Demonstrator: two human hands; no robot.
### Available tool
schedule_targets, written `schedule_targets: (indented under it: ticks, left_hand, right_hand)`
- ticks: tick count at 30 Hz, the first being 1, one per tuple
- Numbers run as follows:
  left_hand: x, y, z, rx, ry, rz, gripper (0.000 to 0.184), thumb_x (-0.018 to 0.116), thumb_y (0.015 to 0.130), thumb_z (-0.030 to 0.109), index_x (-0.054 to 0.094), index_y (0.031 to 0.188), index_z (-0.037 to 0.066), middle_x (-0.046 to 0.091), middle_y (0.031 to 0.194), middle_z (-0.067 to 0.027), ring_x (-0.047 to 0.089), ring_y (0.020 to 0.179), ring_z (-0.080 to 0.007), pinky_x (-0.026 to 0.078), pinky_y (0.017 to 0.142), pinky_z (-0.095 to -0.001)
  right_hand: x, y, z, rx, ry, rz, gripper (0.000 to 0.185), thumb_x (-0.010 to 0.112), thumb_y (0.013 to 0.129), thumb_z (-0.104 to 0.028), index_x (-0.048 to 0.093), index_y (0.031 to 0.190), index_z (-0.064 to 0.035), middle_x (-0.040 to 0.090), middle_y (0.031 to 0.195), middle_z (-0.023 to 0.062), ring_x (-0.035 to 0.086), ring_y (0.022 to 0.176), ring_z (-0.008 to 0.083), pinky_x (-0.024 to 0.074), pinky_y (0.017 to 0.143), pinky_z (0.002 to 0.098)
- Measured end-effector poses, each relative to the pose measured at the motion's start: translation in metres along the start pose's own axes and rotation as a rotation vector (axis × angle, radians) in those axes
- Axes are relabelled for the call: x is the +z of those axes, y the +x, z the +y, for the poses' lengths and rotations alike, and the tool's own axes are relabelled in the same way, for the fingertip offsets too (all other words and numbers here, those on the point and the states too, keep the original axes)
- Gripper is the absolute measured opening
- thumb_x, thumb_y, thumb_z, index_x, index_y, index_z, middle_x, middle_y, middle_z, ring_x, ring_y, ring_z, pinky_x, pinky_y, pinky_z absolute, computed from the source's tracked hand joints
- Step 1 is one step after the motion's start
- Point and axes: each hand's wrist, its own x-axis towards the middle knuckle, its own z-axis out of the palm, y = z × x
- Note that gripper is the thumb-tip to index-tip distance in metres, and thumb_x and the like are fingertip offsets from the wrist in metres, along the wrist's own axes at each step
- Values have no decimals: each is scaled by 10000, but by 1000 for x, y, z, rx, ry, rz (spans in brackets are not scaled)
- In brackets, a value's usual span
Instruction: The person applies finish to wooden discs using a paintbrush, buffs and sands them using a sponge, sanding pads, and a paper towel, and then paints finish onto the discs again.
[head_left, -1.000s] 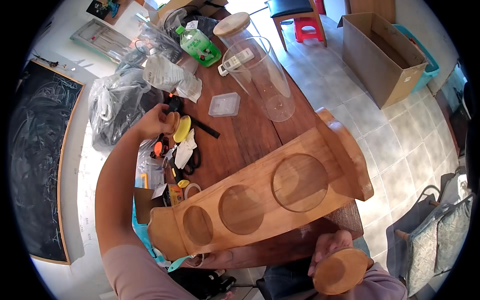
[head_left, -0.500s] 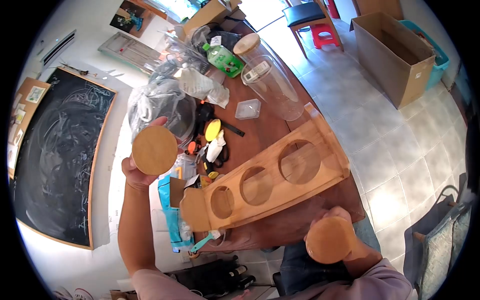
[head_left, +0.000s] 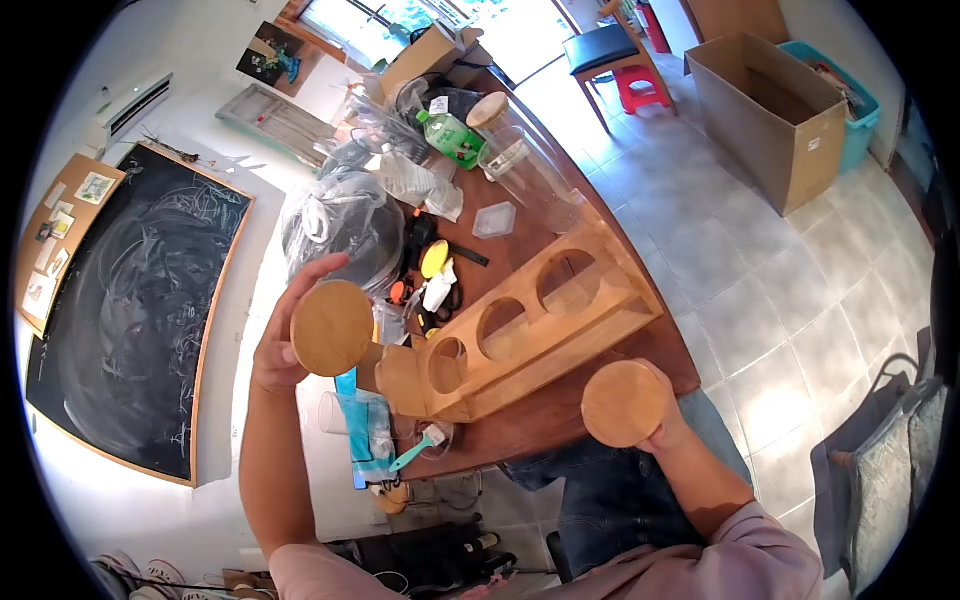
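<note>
My left hand (head_left: 277, 352) grips a round wooden lid (head_left: 331, 328) by its edge, flat face towards me, its upper fingers stretched past the rim. A second round wooden lid (head_left: 622, 403) is in my right hand (head_left: 670, 425), with fingers mostly hidden behind it. Between and beyond my hands stands a wooden rack (head_left: 470, 385) with three round holes, on the brown table (head_left: 530, 420). Neither lid touches the rack. At the far end of the rack lies a tall clear jar (head_left: 535, 180) with a wooden lid (head_left: 488, 110).
Beyond the rack are a green bottle (head_left: 452, 138), a clear plastic box (head_left: 494, 220), a bagged bundle (head_left: 345, 230) and a yellow round item (head_left: 435, 259). A teal-handled brush (head_left: 415, 450) lies at the near edge. A cardboard box (head_left: 770, 130) stands on the floor.
My right hand has raised its lid up and to the left, nearer the rack. My left hand's lid sits slightly lower and further right in view. The camera view has shifted too.
</note>
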Motion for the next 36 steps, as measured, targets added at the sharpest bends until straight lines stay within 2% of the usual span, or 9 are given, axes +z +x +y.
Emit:
schedule_targets:
  ticks: [3,4,7,18,26,28,29,33,36]
  left_hand:
    - [12,-13,9,-40,315,10,1164,894,567,414,354,1514,7,629,1218,-137,624,1159,-250,483,1010,-380]
    - [14,-18,11,-72,433,-21,1109,887,581,364,373,1508,39,629,1213,-90,607,1177,-227,421,1052,-365]
    - [38,-40,25,-134,916,-62,1041,788,511,206,435,1478,54,623,1177,-81,584,1169,-233,354,1124,-408]
    - [-8,-136,24,-372,1136,236,961,789,551,141,466,1455,90,634,1111,-95,584,1191,-278,386,1122,-422]
    - [-88,-74,-16,-295,1201,177,917,797,618,250,468,1452,55,652,1138,-129,615,1129,-311,457,1034,-392]
    - [-103,-45,-35,-293,1235,119,928,804,621,284,463,1449,41,657,1141,-152,616,1129,-331,468,1016,-393]
    - [-110,-28,-46,-316,1181,81,940,815,614,256,449,1458,59,632,1179,-128,594,1187,-317,434,1064,-393]
    - [-133,36,-111,-247,1215,-20,934,833,610,294,465,1438,63,648,1169,-152,573,1176,-351,441,1048,-422]
    - [-131,78,-144,-193,1332,-84,907,815,621,285,470,1430,65,654,1156,-166,567,1152,-380,461,1015,-442]
  right_hand:
    - [4,2,-1,-19,-3,-27,1012,1015,536,-418,524,1326,-20,635,1284,79,635,1186,189,521,1022,371]
    - [5,3,0,-25,-12,-33,1000,1013,545,-411,524,1326,-21,635,1285,79,635,1187,188,523,1021,373]
    - [0,2,3,-30,-69,-35,1015,1014,537,-420,520,1329,-21,631,1292,83,637,1184,187,530,1012,372]
    - [-3,-7,11,-12,-116,90,1141,995,497,-535,469,1367,-18,602,1299,100,627,1190,228,539,1023,408]
    - [-25,-13,20,-47,-93,94,1151,976,532,-560,433,1404,-42,569,1351,108,607,1223,248,545,1017,427]
    - [-49,-4,24,-166,-248,-70,1102,971,566,-538,436,1391,-40,573,1326,129,632,1180,290,570,966,463]
    - [-59,1,24,-191,-231,-174,1083,975,577,-498,432,1395,-39,555,1331,149,623,1187,321,568,962,493]
    - [-21,27,-1,-170,26,-516,1047,1005,590,-299,412,1406,-17,460,1346,238,568,1235,450,547,971,599]
    - [-13,28,-8,-145,-26,-458,1016,1001,605,-288,403,1369,13,475,1260,257,643,1086,514,579,925,577]
